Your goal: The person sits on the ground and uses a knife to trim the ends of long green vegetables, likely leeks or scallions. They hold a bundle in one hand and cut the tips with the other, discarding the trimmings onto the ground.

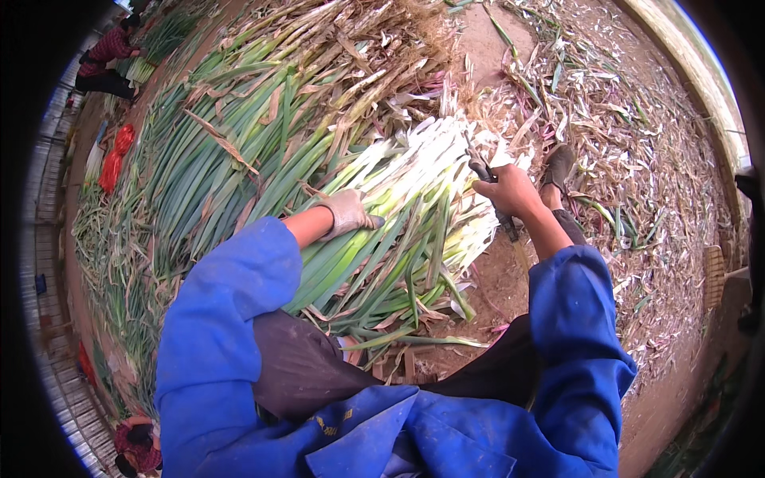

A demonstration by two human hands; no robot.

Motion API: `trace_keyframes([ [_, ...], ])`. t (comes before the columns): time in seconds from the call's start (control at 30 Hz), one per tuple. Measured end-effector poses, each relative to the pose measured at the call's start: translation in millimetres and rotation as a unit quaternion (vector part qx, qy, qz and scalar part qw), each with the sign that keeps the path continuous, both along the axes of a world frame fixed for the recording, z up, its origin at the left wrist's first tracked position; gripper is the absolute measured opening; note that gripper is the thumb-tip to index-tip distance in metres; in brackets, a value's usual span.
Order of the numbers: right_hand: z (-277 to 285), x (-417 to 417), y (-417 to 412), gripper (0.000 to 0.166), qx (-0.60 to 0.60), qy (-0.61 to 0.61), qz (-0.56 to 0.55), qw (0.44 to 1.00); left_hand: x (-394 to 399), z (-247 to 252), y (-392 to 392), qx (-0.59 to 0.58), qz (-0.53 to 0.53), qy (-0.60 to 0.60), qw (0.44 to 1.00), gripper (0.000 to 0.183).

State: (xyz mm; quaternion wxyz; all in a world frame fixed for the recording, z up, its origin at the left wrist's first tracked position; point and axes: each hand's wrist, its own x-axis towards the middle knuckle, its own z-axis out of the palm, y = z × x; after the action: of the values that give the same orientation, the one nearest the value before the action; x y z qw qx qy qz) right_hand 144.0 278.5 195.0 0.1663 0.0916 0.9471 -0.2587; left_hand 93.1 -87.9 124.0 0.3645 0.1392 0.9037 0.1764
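Note:
A blow gun (483,170) with a hose (519,254) trailing back is gripped in my right hand (513,190). Its nozzle points away from me, over the root ends of a heap of large green onions (412,155). Their white shanks lie to the right, with long green leaves running down and left. My left hand (349,214), in a pale work glove, lies on the stalks where white turns to green. The undersides of its fingers are hidden, so whether they close around a stalk is unclear.
Untrimmed onions with dry brown roots (412,36) are piled beyond. Peeled skins (633,149) litter the ground at right, near a foot in a dark shoe (558,166). A red plastic bundle (116,158) lies at left. One person (107,57) bends at upper left; another (138,445) is at lower left.

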Motion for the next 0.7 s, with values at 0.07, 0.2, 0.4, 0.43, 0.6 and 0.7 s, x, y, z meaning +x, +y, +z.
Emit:
trace_keyframes([
  [0.07, -2.4, -4.0, 3.6, 0.057, -0.023, -0.021, 0.011, 0.999, -3.4, -3.7, -1.6, 0.007, -0.009, -0.008, 1.000, 0.102],
  [0.2, -11.7, -5.9, 5.5, 0.058, 0.003, -0.016, 0.015, 1.000, -1.7, -2.5, -1.1, 0.010, -0.011, -0.012, 1.000, 0.105],
  [0.4, -11.5, -9.7, 8.6, 0.057, -0.022, -0.003, 0.000, 1.000, -0.2, 5.9, 6.8, -0.012, -0.018, 0.008, 1.000, 0.097],
  [0.43, -8.8, -8.0, 7.0, 0.057, -0.027, 0.000, 0.000, 1.000, -0.5, 6.5, 5.2, 0.014, -0.003, -0.009, 1.000, 0.096],
  [0.6, 20.3, 30.3, -16.0, 0.052, -0.048, -0.058, 0.041, 0.996, -13.7, 10.3, -2.2, 0.041, -0.007, -0.038, 0.998, 0.086],
  [0.7, 40.9, 76.2, -57.4, 0.050, -0.073, -0.106, 0.140, 0.982, -22.9, -1.4, -12.2, 0.044, -0.006, -0.025, 0.999, 0.076],
])
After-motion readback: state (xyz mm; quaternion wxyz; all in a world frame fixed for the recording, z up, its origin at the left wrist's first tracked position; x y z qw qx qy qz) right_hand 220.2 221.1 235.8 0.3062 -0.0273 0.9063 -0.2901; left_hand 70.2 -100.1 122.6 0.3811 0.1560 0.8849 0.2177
